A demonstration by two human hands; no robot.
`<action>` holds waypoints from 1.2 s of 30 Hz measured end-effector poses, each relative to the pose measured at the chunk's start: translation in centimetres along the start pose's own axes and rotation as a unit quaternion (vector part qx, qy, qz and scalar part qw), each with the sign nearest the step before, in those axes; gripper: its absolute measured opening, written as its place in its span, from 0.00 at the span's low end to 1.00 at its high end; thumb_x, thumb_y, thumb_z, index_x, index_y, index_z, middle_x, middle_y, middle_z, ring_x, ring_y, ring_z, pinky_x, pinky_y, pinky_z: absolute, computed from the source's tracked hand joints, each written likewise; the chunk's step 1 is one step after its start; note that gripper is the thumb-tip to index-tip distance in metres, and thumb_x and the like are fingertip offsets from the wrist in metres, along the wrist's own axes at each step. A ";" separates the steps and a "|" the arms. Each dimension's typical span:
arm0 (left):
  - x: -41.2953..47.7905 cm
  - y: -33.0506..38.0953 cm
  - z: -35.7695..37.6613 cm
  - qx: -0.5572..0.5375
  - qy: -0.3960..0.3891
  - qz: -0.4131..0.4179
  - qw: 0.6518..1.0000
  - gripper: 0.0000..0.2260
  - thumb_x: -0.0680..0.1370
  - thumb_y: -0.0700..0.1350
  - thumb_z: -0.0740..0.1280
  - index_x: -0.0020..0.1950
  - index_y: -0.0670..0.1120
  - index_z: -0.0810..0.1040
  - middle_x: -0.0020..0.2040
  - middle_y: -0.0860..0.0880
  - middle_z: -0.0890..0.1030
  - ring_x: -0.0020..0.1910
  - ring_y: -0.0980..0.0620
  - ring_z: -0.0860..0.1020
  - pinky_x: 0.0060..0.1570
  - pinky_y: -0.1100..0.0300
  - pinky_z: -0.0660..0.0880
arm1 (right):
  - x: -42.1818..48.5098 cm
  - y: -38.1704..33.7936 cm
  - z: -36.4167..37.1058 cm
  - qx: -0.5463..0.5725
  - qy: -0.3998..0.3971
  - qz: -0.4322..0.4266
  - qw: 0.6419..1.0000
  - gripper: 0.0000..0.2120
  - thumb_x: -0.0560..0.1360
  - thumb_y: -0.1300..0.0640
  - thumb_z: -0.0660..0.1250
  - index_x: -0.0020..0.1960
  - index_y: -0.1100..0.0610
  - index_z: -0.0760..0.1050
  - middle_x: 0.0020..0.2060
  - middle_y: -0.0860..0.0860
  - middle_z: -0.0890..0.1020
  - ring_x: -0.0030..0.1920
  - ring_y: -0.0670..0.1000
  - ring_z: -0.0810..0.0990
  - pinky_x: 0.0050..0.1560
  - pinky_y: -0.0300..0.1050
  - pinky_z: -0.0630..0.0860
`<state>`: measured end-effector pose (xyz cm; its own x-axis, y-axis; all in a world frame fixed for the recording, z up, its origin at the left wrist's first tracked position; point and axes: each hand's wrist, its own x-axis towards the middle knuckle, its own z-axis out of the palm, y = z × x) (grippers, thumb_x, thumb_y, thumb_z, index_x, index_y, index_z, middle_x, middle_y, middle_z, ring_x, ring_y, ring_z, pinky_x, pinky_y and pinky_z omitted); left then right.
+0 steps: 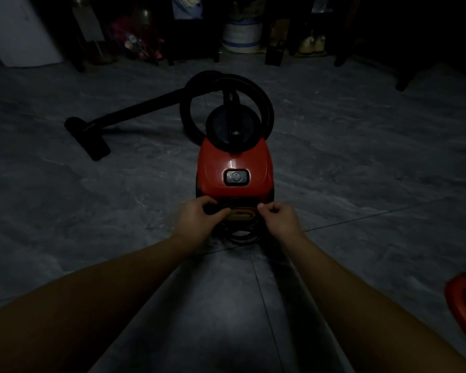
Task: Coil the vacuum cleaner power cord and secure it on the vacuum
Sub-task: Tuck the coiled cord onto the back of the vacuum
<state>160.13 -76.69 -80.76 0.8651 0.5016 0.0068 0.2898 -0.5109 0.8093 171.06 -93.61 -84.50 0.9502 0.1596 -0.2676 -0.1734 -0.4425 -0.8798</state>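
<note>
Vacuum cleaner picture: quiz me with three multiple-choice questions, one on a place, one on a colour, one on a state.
1. The floor nozzle lies: A. left of the vacuum body B. on top of it C. right of it
2. The vacuum body is: A. blue B. red C. white
3. The left hand: A. lies flat on the floor B. grips the black cord C. is out of view

Answers: 1 A, the nozzle sits on the tiles at left; 2 B, the shell is red; 3 B, its fingers curl round the cord.

Red canister vacuum (233, 162) sits upright, black cord (242, 236) coiled against its near end.
</note>
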 end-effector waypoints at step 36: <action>2.2 -1.0 -0.8 0.057 -0.043 0.037 0.997 0.14 0.75 0.56 0.71 0.42 0.46 0.85 0.36 0.52 0.84 0.35 0.56 0.81 0.37 0.58 0.78 | -0.6 -3.4 -2.0 -0.171 -0.030 -0.049 0.984 0.20 0.70 0.37 0.71 0.37 0.54 0.84 0.31 0.50 0.85 0.34 0.50 0.84 0.42 0.52 0.82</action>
<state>161.39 -74.51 -81.06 0.9164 0.4001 0.0103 0.2639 -0.6235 0.7359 171.57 -93.99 -80.57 0.9393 0.2630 -0.2201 0.0243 -0.6913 -0.7222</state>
